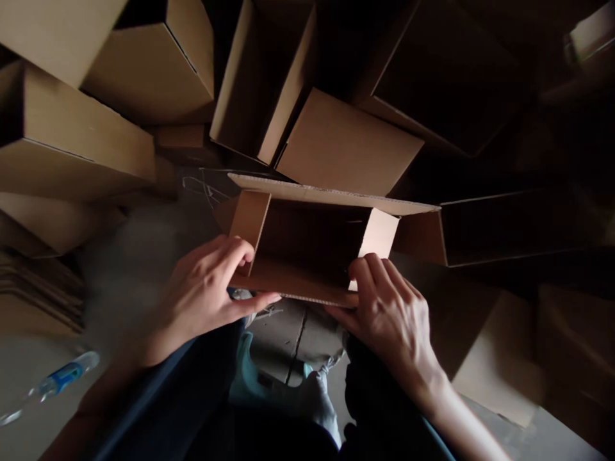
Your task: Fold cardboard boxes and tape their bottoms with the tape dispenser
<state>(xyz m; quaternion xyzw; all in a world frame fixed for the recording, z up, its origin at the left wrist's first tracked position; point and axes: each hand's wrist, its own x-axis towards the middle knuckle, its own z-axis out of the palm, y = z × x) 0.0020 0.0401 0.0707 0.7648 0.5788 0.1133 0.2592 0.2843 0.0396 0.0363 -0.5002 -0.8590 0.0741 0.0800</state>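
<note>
An open cardboard box point(312, 192) sits in front of me with its flaps spread and a dark inside. My left hand point(206, 291) pinches the box's near left corner, fingers curled over the near flap point(293, 282) and thumb beneath it. On the near right corner, my right hand point(389, 314) grips the same flap, fingers hooked over its edge by the small right side flap point(379, 234). Below the hands are my dark trousers and light shoes.
Many assembled cardboard boxes point(346, 144) are piled behind and on both sides. A stack of flat cardboard point(38, 288) lies at the left. A plastic water bottle point(57, 381) with a blue label lies on the grey floor at lower left.
</note>
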